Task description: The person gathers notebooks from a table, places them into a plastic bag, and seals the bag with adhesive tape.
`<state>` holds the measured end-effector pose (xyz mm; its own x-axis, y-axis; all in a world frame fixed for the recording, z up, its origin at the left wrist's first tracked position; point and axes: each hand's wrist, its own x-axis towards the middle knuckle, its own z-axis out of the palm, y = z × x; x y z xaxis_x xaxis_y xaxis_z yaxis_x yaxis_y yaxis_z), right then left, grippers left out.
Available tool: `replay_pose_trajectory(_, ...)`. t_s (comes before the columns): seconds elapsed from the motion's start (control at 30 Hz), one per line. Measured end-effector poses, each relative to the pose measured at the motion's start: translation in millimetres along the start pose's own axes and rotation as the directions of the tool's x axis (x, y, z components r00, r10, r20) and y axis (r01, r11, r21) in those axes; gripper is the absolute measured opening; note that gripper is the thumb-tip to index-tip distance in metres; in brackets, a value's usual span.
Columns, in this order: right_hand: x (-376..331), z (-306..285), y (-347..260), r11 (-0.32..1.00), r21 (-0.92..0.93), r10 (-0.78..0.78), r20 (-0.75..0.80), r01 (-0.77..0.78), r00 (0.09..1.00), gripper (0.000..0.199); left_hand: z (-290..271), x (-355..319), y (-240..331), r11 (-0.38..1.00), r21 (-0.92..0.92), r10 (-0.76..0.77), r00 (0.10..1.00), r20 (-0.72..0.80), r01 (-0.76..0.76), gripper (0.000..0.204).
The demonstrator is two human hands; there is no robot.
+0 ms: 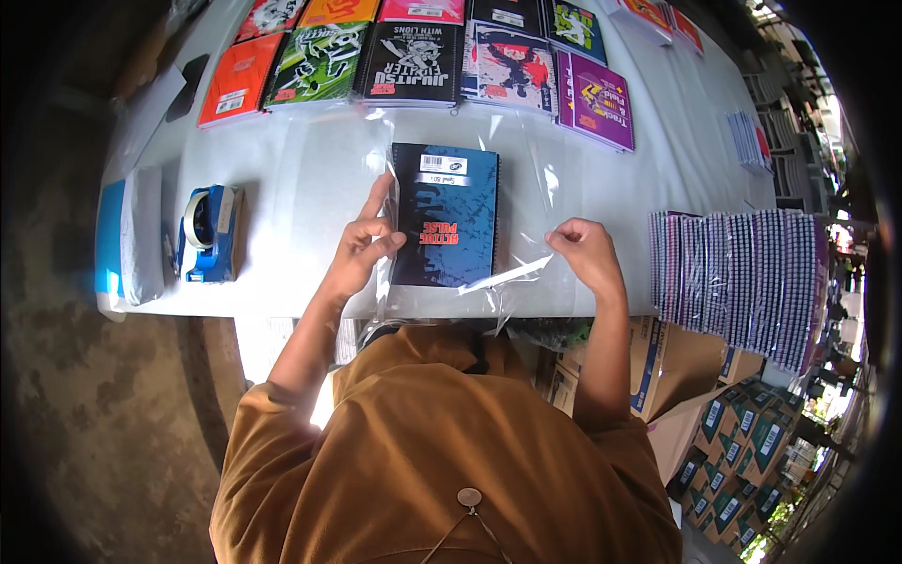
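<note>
Concrete floor (pixel 85 404) to the left, printed boxes (pixel 738 451) at lower right, shelving blurred beyond. White-covered table (pixel 681 179): two rows of bright notebooks (pixel 411 61) along the far side, a blue tape dispenser (pixel 216 240) near the left end, a long row of stacked spiral notebooks (pixel 738 273) at the right edge. The dark blue notebook (pixel 445 202) lies flat between the hands, near the person's edge, its cover print upside down to the wearer. Clear film (pixel 512 274) spreads around it, creased and shiny. Left hand (pixel 360 249) spread, index stretched out, thumb at the notebook's left edge; cannot tell whether it grips film. Right hand (pixel 584 252) narrow, fingertips pinched on what looks like film, well apart from the spine. Step in hand seems to be wrapping; next move probably calls for drawing the film taut without shifting the notebook.
</note>
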<state>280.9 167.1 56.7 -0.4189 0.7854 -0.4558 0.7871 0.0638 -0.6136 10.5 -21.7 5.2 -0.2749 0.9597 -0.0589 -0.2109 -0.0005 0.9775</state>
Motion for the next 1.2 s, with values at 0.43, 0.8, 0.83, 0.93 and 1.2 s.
replay_pose_trajectory(0.43, 29.5, 131.6, -43.0, 0.171, 0.898, -0.508, -0.272, 0.405, 0.818, 0.014, 53.6, 22.8, -10.9, 0.483, 0.858, 0.057, 0.985, 0.165, -0.171, 0.017)
replay_pose_trajectory(0.8, 31.3, 152.0, -59.8, 0.714, -0.339, -0.692, -0.206, 0.613, 0.692, 0.016, -40.4, 134.1, 3.1, 0.402, 0.887, 0.488, 0.873, 0.003, -0.228, 0.047)
replay_pose_trajectory(0.83, 30.8, 152.5, -60.8, 0.708, -0.345, -0.697, -0.201, 0.616, 0.688, 0.016, -51.4, 159.5, 2.5, 0.217, 0.927, 0.57, 0.811, 0.134, -0.306, 0.041)
replay_pose_trajectory(0.93, 33.6, 153.3, -62.1, 0.704, -0.341, -0.703, -0.21, 0.624, 0.679, 0.015, -39.1, 221.1, 5.0, 0.438, 0.839, -0.159, 0.89, 0.427, -0.324, 0.029)
replay_pose_trajectory(1.2, 39.3, 153.1, -52.4, 0.76, -0.348, -0.64, -0.253, 0.549, 0.725, 0.014, -13.0, 141.7, -6.2, 0.113, 0.981, 0.491, 0.867, 0.085, -0.16, 0.038)
